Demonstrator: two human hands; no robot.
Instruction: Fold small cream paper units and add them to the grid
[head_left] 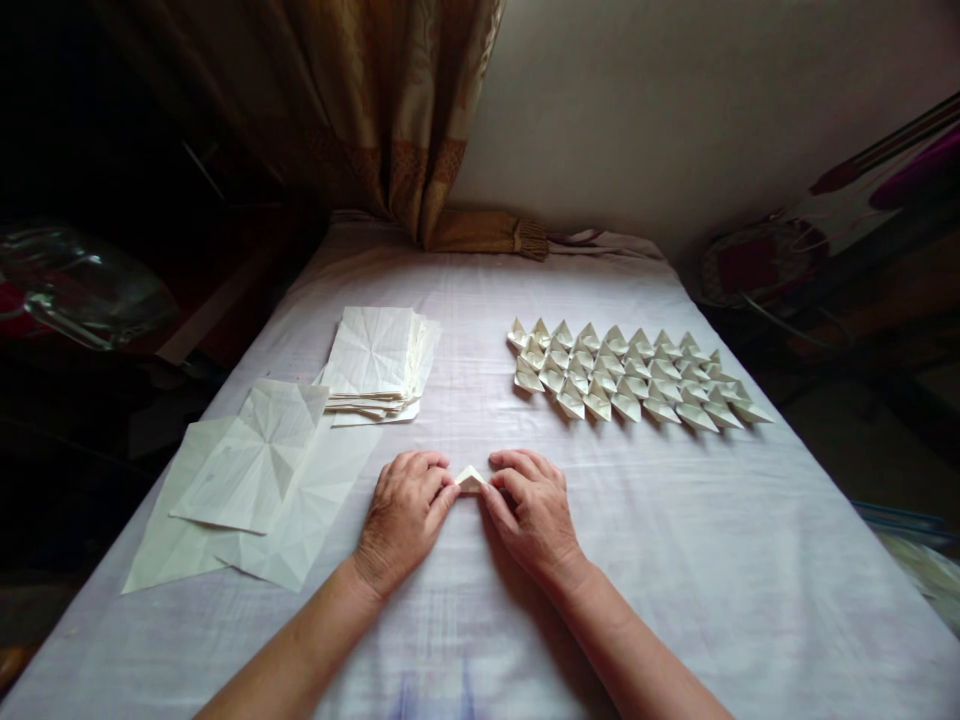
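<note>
Between my two hands is a small folded piece of white paper [471,480] with a pointed top, resting at the middle of the cloth-covered table. My left hand [411,500] pinches its left end between thumb and fingers. At the opposite end, my right hand [531,505] grips it with thumb and curled fingers. The paper's ends are hidden by my fingertips. Beyond my right hand, several folded paper boats [615,370] stand in close rows, their points upward.
A stack of creased paper sheets [371,350] lies at the back left. Loose creased sheets [259,455] overlap nearer me on the left. A gold-brown curtain [405,120] hangs onto the far edge of the table [750,560], against a pale wall [637,120].
</note>
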